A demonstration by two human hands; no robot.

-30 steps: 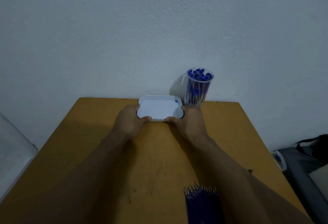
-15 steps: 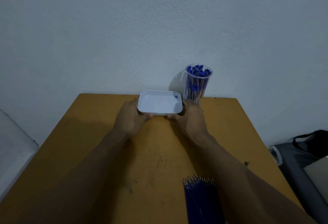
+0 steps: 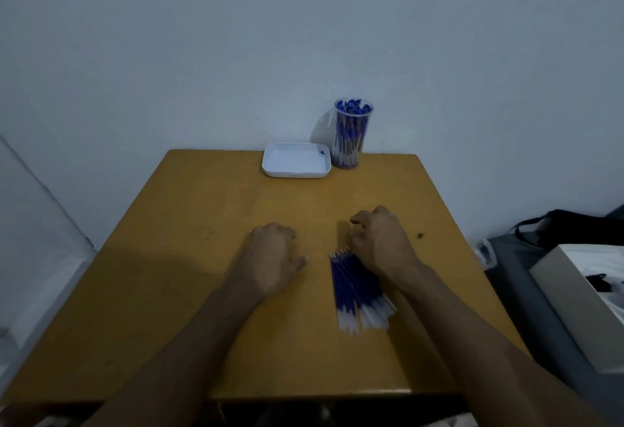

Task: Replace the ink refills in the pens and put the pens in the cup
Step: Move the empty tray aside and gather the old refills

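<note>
The bundle of ink refills [image 3: 358, 291] lies on the table [image 3: 189, 257] just under the right hand [image 3: 380, 240], whose fingers curl loosely, holding nothing. The left hand [image 3: 273, 257] rests beside it, likewise loosely curled. The cup [image 3: 351, 134] of pens stands at the far edge, beside a white tray [image 3: 297, 160].

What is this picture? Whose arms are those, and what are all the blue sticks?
A person wears a camera on their head, so you see their own arms from above. The left hand and right hand hang over a wooden table, fingers loosely curled, holding nothing. The blue sticks beside the right hand are ink refills, the insides of pens. At the far edge stands a clear cup full of blue pens, and beside it a white tray.
</note>
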